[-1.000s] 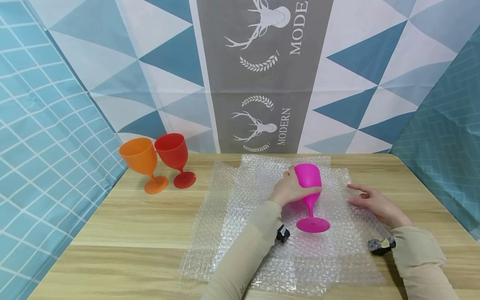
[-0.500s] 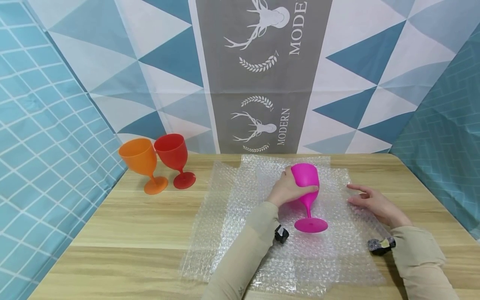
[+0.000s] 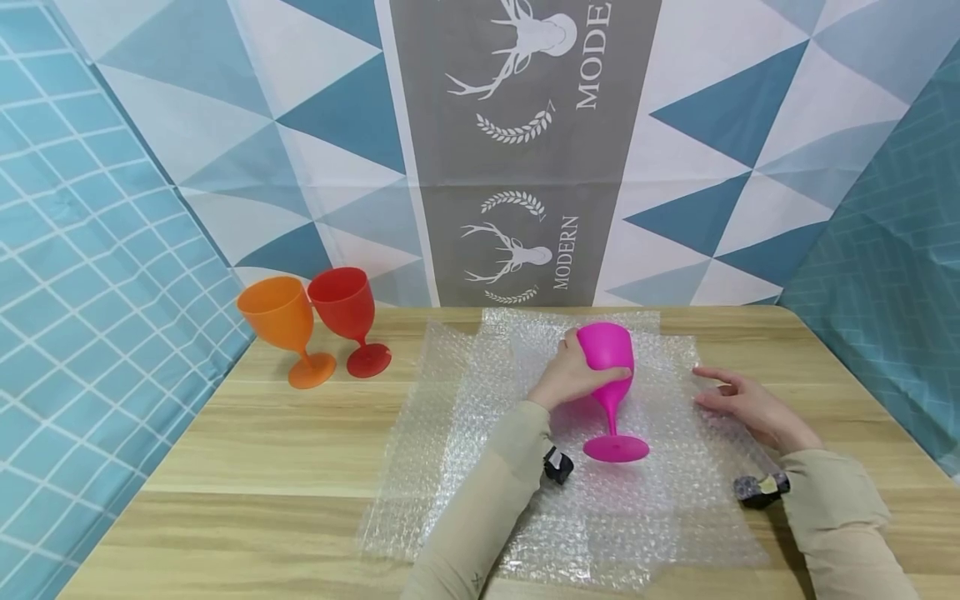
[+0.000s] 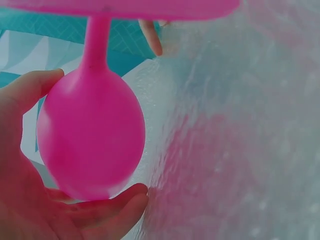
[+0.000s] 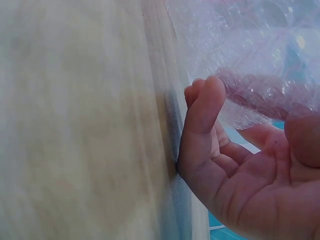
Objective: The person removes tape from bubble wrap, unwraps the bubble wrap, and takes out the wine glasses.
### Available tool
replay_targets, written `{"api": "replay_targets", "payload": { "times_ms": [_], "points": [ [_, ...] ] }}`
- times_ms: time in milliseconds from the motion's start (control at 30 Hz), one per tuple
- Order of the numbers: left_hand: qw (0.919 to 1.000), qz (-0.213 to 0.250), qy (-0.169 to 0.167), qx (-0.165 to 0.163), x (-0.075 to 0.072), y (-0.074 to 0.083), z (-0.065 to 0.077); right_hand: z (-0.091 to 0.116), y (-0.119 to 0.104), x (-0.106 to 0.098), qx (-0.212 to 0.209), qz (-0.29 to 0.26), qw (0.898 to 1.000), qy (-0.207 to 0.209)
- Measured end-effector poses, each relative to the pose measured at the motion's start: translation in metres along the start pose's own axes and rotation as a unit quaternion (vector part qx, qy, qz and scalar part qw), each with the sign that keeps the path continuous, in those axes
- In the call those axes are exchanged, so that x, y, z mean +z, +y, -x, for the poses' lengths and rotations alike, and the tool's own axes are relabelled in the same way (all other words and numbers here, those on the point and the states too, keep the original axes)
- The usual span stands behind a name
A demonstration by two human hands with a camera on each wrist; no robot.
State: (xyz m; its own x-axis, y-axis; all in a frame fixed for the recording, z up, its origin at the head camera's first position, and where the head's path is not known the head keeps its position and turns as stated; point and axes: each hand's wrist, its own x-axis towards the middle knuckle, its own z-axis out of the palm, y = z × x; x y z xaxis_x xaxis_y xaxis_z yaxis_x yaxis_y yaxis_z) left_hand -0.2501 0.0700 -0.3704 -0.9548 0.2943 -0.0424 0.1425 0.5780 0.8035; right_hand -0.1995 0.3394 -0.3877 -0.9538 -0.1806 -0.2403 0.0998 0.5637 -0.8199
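My left hand point(image 3: 566, 373) grips the bowl of a pink goblet point(image 3: 604, 346) from its left side. The goblet leans over the bubble wrap point(image 3: 637, 521), its rim away from me and its round foot towards me. In the left wrist view the thumb lies near the stem, and the fingers wrap the bowl point(image 4: 92, 135) from the other side. At the right edge of the wrap, my right hand point(image 3: 753, 412) has the sheet's edge between thumb and curled fingers. The right wrist view shows the crinkled wrap point(image 5: 250, 92) against those fingers.
An orange goblet point(image 3: 279, 312) and a red goblet point(image 3: 343, 304) stand upright side by side at the back left of the wooden table point(image 3: 247, 467). Several overlapping bubble wrap sheets cover its middle. Patterned cloth point(image 3: 525, 167) hangs behind.
My left hand has shifted slightly left with the pink goblet in its grip. The right hand stays at the edge of the bubble wrap.
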Motion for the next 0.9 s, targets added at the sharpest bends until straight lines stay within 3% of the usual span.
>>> {"api": "replay_targets", "payload": {
  "times_ms": [400, 700, 900],
  "points": [
    [0.9974, 0.066, -0.029, 0.009, -0.011, 0.000, 0.001, 0.002, -0.001, 0.000, 0.002, -0.003, 1.000, -0.005],
    [0.9949, 0.094, -0.001, 0.037, -0.022, 0.001, 0.001, 0.001, 0.001, -0.001, -0.005, -0.020, 1.000, -0.006],
    [0.9924, 0.116, 0.023, 0.036, -0.034, 0.002, 0.002, 0.002, 0.000, 0.000, -0.006, -0.013, 1.000, -0.005]
  ]
}}
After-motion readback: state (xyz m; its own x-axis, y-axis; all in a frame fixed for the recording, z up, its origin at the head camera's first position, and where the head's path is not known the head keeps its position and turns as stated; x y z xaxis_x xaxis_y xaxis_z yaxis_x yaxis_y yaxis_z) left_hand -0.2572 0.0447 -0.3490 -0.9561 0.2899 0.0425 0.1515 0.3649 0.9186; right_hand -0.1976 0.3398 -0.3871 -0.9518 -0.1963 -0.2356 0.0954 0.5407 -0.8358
